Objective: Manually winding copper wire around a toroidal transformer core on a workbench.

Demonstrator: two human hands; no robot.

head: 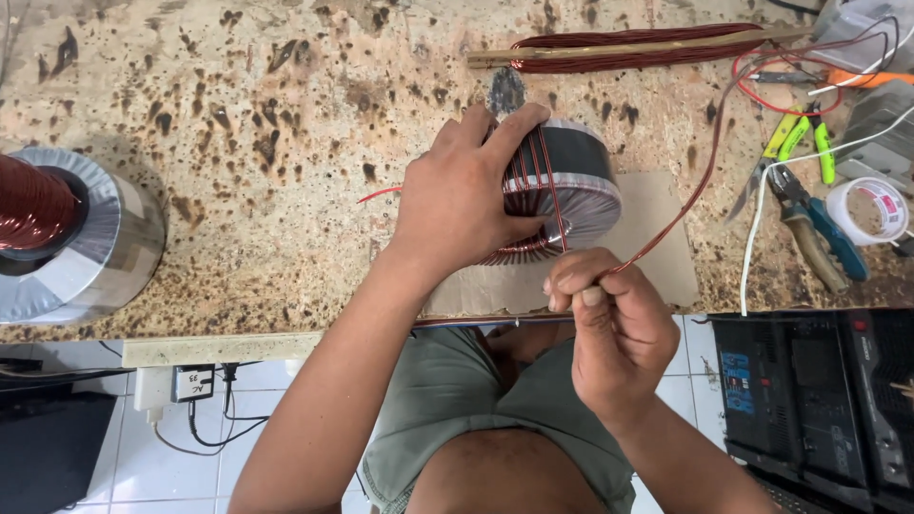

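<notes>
Copper wire (684,195), enamelled red-brown, running taut from the right hand (609,328) up and away toward the shuttle (633,48) at the back of the bench. Being pinched closed between thumb and fingertips of that hand, apparently to keep tension on the strand. Passing over the core (562,186), a dark-taped ring standing on edge, with a few turns already lying side by side across its band and fanning along the lower rim. Left hand (457,205) clamping the core from the near-left side, fingers wrapped over the top, apparently steadying it upright. Core sitting on cardboard (657,243) near the front edge of the bench (267,190), probably sparing the winding from the stone.

Standing well apart at left: a second core (81,243), silver-wrapped, with copper in its centre. Lying to the right: pliers (809,219), green cutters (795,143), tape roll (868,209), white cable (752,238) and red leads (771,81). Wire crossing open bench just left of the pliers and cutters; snagging there appearing possible. Black case (819,390) sitting below the bench edge at right.
</notes>
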